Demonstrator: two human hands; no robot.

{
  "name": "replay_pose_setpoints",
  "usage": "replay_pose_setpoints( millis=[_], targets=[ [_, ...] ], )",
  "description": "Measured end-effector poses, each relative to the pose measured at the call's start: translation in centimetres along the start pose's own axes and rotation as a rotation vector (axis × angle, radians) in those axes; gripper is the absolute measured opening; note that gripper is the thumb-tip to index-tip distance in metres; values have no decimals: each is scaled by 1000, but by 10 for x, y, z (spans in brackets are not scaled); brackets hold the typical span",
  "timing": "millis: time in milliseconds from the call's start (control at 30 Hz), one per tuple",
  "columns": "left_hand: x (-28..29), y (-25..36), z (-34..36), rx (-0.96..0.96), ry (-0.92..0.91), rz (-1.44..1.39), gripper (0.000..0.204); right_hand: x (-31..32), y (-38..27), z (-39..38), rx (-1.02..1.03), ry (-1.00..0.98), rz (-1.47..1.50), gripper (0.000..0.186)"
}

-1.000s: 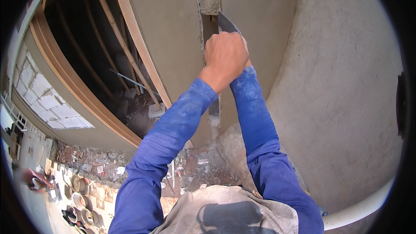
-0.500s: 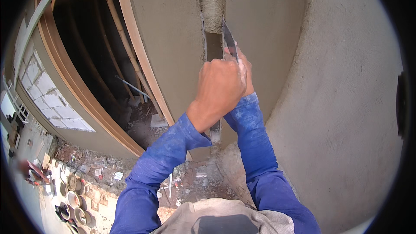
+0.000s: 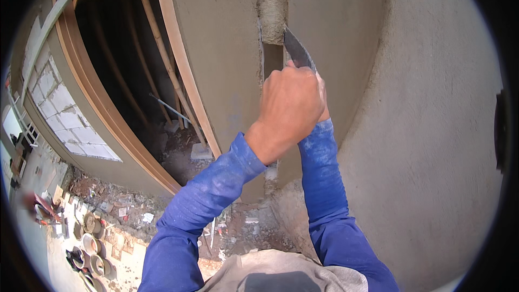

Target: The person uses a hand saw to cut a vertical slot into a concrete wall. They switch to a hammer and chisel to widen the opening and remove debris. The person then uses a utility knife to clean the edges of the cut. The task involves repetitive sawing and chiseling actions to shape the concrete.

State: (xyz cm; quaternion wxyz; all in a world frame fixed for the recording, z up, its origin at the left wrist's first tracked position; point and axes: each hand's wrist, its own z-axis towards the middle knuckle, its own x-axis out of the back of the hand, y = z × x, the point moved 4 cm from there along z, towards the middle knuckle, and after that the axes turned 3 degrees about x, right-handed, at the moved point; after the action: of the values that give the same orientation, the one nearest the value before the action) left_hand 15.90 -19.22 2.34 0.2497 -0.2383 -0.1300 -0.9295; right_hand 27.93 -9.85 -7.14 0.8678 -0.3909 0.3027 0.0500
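Observation:
A dark metal trowel blade (image 3: 299,50) rises above my hands, its tip at the right edge of a vertical channel in the grey wall. My left hand (image 3: 292,100) is a fist with its back toward me; what lies inside it is hidden. Close behind, my right hand (image 3: 323,103) is mostly covered by the left and seems closed round the trowel, whose handle does not show. Rough mortar (image 3: 272,5) fills the channel's upper part. Below its ragged end lies a smooth, dark rectangular patch (image 3: 273,58), partly behind my left fist.
Smooth grey plaster (image 3: 216,38) flanks the channel, and a curving side wall (image 3: 427,130) stands at right. On the left, a wooden frame (image 3: 100,97) surrounds a dark opening with leaning poles (image 3: 157,32). Rubble (image 3: 257,230) covers the ground below; several buckets (image 3: 91,244) stand at lower left.
Both hands have shifted slightly right in the picture, as has the scene. The trowel blade now leans further left and shows more of its face.

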Motion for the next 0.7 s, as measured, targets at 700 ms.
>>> replay_pose_setpoints(
  millis=[700],
  targets=[
    [-7,-30,51,-27,-53,94,32,-66,-57,-9,47,-73,109,34]
  ],
)
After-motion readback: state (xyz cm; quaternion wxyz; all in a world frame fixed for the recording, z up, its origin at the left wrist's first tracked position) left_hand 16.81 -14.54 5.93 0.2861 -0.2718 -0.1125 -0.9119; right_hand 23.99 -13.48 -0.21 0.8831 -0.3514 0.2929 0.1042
